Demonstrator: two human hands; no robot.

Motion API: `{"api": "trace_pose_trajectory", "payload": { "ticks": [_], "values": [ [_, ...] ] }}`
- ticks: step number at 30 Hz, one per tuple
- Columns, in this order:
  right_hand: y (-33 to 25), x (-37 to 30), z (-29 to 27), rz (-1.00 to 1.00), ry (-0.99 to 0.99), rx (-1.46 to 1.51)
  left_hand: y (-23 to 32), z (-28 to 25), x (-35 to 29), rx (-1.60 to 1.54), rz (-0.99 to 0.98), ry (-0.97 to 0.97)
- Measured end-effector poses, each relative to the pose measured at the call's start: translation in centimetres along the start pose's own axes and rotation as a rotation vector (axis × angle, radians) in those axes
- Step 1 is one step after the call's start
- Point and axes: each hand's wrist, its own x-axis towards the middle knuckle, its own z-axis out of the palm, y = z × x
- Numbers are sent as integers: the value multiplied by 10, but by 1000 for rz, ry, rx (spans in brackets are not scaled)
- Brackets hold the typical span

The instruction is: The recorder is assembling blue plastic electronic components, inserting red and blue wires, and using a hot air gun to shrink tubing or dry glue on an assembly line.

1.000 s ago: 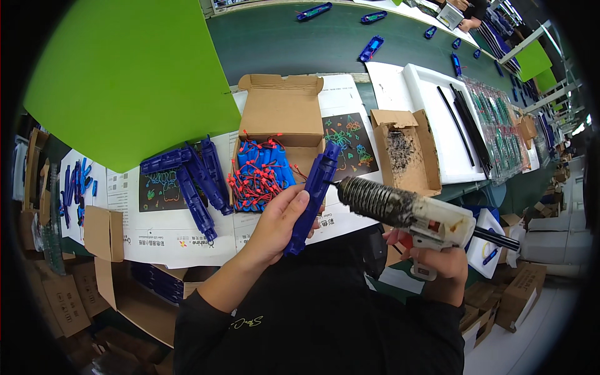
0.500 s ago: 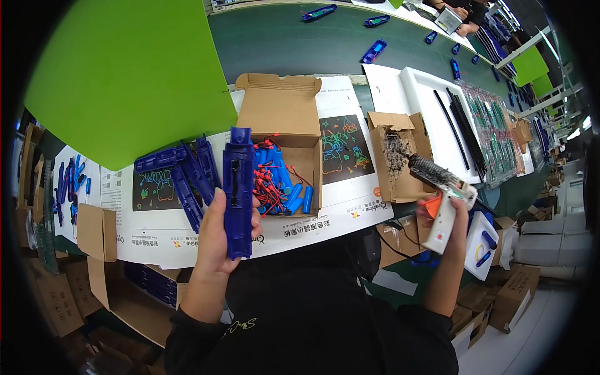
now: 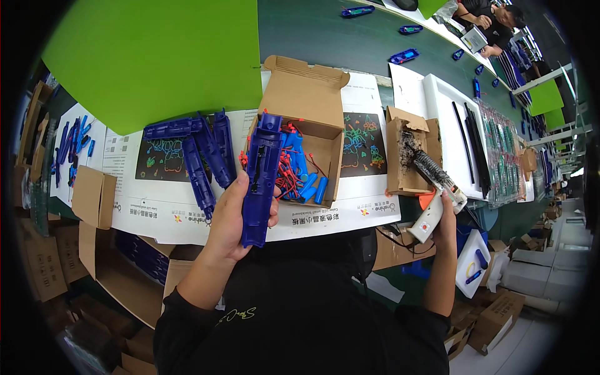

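Note:
My left hand (image 3: 230,215) grips a long dark blue plastic shell (image 3: 260,187), upright, its hollow side up with dark parts inside. My right hand (image 3: 445,222) is closed on a white hot glue gun (image 3: 427,224) with an orange trigger. The gun's wire-wrapped front end points into a small soiled cardboard box (image 3: 400,181). Behind the held shell stands an open cardboard box (image 3: 334,156) with blue cylindrical batteries (image 3: 308,181) and red-plugged leads. Several more blue shells (image 3: 199,172) lie piled to the left on the printed paper.
A green panel (image 3: 156,62) stands at the back left. White foam trays hold black sticks (image 3: 475,150) at the right. Filled blue shells (image 3: 405,56) lie on the green belt beyond, where another person (image 3: 484,25) works. A carton of shells (image 3: 140,256) sits lower left.
The glue gun has swung down and left, its front end now at the small box. My left hand still holds the shell. The whole view has shifted slightly.

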Motion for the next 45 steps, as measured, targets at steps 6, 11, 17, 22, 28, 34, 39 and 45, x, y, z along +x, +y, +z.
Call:
{"api": "trace_pose_trajectory", "payload": {
  "ticks": [6,11,17,22,28,34,39,45],
  "values": [
    [-14,-14,31,73,3,144,1,1,-3,4,20,36],
    [6,-7,36,-72,74,16,0,1,0,22,21,-8],
    [-6,-17,26,97,-88,71,1,0,-6,7,56,16],
    [-53,-50,-11,-5,-332,-758,7,-9,-12,-45,51,95],
    [-88,-89,182,-984,-638,-1110,2,-1,-10,58,54,-14],
    [-30,-49,250,-1111,-681,-1866,5,3,-25,254,215,-125],
    [-38,-50,237,-1068,-632,-1645,8,-12,-25,278,174,-55],
    [-94,-96,221,-983,-434,-1001,0,-3,-12,-127,60,-254]
  ]
}}
